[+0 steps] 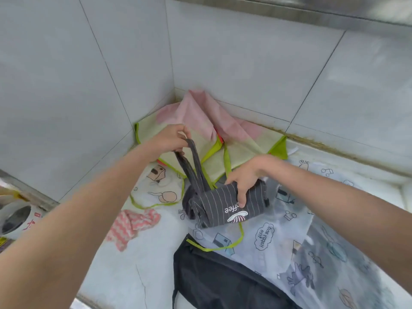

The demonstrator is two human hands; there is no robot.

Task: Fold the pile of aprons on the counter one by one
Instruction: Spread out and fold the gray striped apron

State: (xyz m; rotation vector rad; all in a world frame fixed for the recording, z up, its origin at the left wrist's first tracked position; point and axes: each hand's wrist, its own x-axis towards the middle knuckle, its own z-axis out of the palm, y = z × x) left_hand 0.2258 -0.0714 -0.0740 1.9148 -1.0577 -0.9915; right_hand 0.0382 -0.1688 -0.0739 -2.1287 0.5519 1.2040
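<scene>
Black apron [223, 284] front; hands fold striped apron [225, 206].

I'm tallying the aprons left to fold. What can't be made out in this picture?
Head view only:
- Striped apron: its printed word is partly covered by the right hand.
- Black apron: cut off by the bottom edge.
- Clear patterned apron: runs off the right edge.
- Straps: ends hidden inside the left hand.
</scene>
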